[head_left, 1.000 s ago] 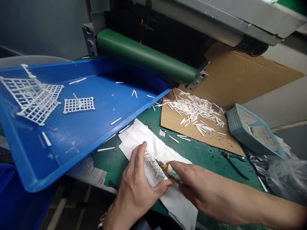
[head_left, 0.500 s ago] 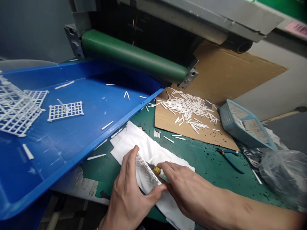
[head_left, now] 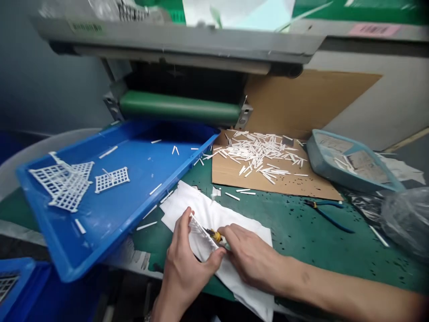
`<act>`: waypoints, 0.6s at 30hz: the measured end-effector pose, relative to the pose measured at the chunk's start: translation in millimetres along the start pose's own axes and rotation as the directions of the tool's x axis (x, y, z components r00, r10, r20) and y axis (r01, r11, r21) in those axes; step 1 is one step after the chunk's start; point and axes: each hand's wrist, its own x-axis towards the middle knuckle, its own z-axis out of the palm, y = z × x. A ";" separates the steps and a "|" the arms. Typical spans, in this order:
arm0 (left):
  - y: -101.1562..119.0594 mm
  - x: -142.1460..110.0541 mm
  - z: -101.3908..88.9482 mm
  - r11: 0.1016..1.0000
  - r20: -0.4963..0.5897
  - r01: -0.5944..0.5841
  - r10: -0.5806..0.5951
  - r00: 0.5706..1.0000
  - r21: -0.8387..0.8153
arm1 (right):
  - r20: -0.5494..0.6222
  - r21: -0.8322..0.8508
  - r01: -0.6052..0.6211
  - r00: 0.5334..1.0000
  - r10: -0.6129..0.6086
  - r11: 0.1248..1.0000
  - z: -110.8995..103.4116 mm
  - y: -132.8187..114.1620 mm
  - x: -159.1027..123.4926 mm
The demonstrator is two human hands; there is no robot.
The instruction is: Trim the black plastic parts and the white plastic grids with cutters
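Note:
My left hand [head_left: 182, 261] grips a small white plastic grid [head_left: 201, 231], thumb and fingers closed on its edges, over a white cloth [head_left: 214, 214] on the green table. My right hand [head_left: 250, 257] is closed round a small tool with a yellow part [head_left: 215, 235], whose tip touches the grid's edge. Both hands meet at the table's front edge, just right of a tilted blue tray [head_left: 140, 179].
The blue tray holds three more white grids [head_left: 72, 181] and loose white sticks. A cardboard sheet [head_left: 278, 183] bears a pile of white sticks [head_left: 259, 154]. Blue-handled pliers [head_left: 326, 210], a light blue basket [head_left: 348, 163] and a plastic bag [head_left: 405, 219] lie right. A green roller machine [head_left: 179, 107] stands behind.
The view has tilted up and pulled back, showing more of the machine. Both hands stay on the grid and tool, shifted slightly left on the cloth.

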 end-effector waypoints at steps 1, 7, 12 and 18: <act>0.7 -0.6 -1.7 1.000 0.009 -0.009 0.009 1.000 -0.008 | -0.042 0.009 0.019 0.999 -0.019 1.000 1.1 0.5 -1.4; 6.1 -6.3 -33.5 0.986 0.081 -0.131 0.123 0.989 0.107 | -0.078 0.624 -0.018 0.993 0.084 0.781 -19.6 21.5 -12.8; 15.2 -2.7 -36.1 0.902 0.016 -0.150 0.157 0.987 0.404 | -0.076 0.968 0.042 0.989 0.129 0.246 -17.8 46.4 -17.3; 28.5 0.6 -30.9 0.780 0.103 -0.153 0.114 0.988 0.606 | -0.076 0.945 0.009 0.978 0.193 0.328 0.2 62.9 -20.5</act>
